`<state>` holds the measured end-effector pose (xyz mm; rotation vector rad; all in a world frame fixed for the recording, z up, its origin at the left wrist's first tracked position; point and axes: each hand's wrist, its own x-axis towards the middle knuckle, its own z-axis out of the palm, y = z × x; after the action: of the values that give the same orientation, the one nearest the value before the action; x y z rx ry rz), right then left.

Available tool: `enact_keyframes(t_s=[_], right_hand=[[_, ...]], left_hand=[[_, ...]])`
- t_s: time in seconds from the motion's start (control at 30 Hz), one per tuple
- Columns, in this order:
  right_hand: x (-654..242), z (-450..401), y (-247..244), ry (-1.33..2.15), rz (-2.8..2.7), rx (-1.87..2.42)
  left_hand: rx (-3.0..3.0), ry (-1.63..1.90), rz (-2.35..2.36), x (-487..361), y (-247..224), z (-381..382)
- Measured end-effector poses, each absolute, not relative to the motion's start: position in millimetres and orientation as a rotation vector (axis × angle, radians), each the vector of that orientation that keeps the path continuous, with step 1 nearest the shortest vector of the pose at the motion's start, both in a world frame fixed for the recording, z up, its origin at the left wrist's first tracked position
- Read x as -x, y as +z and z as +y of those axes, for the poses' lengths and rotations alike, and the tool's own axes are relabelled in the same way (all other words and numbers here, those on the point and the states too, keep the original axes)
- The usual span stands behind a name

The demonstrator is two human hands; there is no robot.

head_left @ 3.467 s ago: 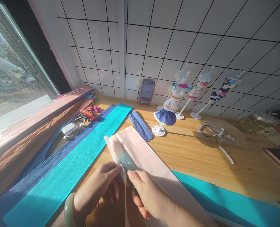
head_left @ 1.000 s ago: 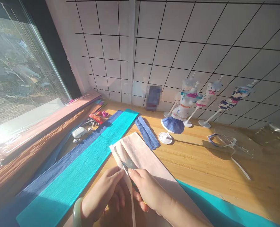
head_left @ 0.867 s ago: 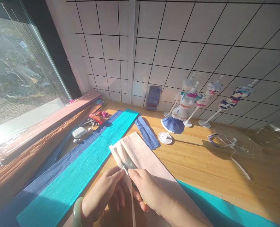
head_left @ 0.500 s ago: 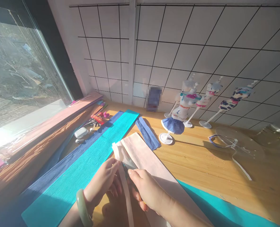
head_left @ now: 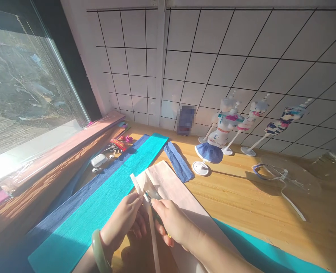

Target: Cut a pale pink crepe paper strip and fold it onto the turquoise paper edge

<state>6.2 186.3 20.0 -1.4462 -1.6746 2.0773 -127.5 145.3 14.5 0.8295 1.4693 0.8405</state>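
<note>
My left hand [head_left: 126, 216], with a green bangle [head_left: 99, 248] on its wrist, pinches a narrow white strip [head_left: 154, 242] near its top. One end of the strip stands up past my fingertips; the rest hangs down between my hands. My right hand [head_left: 170, 220] is closed around what look like scissors [head_left: 147, 196], their tips against the strip beside my left fingers. Most of the tool is hidden in the palm. Under and beyond my hands lies a pale pink crepe paper sheet [head_left: 182, 195], partly folded.
Turquoise [head_left: 105, 201] and dark blue crepe paper [head_left: 68, 212] lie at left, beside a white earbud case [head_left: 99, 160] and keys [head_left: 115, 148]. A blue folded piece [head_left: 179, 161] lies ahead. Several small dress forms, one in a blue skirt [head_left: 209, 152], stand at right, near a strip loop [head_left: 270, 171].
The strip's upper end has swung left and tilts more. The tool's tips show more clearly, and my right hand has shifted slightly left. The whole view has moved a little.
</note>
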Motion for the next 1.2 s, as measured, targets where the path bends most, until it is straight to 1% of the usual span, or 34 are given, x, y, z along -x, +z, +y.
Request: enact_keyframes(t_s=[1.0,1.2], right_hand=[[2.4,194.7,30.7,2.082,-1.738,1.493],[-9.1,187.5,35.0,2.104,-1.692,1.479]], left_hand=[[-0.702,0.873,1.455,128.9,14.6,143.5],[-0.706,0.845,1.492,127.5,20.7,143.8]])
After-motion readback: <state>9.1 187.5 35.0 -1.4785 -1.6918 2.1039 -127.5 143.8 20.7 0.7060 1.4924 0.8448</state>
